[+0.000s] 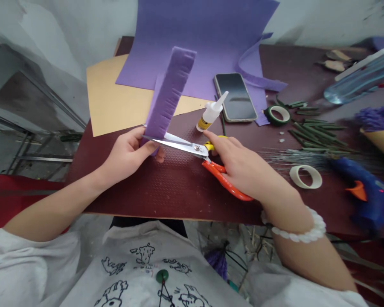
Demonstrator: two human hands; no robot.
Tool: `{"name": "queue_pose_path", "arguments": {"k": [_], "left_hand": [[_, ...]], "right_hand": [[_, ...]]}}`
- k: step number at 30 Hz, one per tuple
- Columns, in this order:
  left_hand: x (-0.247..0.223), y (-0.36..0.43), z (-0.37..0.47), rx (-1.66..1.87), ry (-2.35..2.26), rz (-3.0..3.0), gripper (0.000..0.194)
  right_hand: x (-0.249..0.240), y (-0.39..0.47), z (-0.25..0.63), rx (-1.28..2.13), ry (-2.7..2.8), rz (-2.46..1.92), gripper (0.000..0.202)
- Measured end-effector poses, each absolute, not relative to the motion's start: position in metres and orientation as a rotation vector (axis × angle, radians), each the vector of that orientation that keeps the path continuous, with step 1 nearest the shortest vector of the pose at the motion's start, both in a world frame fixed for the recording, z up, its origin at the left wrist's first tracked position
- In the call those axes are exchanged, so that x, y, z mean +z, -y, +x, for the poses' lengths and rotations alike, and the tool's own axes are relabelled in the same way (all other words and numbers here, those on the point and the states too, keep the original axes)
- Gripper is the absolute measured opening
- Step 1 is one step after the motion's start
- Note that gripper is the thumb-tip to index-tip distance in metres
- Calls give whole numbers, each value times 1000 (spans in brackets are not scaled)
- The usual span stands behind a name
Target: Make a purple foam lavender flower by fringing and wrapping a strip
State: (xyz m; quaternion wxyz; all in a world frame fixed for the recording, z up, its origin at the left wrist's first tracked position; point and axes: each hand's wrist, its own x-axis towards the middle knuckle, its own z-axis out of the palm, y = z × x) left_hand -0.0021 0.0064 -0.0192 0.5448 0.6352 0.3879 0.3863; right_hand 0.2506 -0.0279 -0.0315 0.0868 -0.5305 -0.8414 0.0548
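Between the thumb and fingers of my left hand (131,153) is the lower end of a purple paper strip (171,91), which stands up and leans right. Short slits run in from the strip's right edge. My right hand (240,164) is wrapped round the handles of the scissors (196,149), one loop yellow and one orange-red. The blades point left, slightly apart, and cross the strip just above my left thumb. Just beyond my right index finger stands a small white glue bottle (208,116) with a yellow label and a pointed nozzle.
Purple sheets (198,25) and a tan sheet (105,98) lie at the back. A phone (236,97), dark green tape (277,115), green stems (316,133), wires (284,157), a white tape roll (306,176) and a blue glue gun (368,192) sit to the right, below a bottle (355,81).
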Motion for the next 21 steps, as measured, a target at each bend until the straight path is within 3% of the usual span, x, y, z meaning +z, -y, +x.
{"name": "queue_pose_path", "arguments": {"k": [21], "left_hand": [[-21, -6, -2, 829, -983, 1483, 12]], "right_hand": [[-33, 25, 251, 145, 2519, -1642, 57]]}}
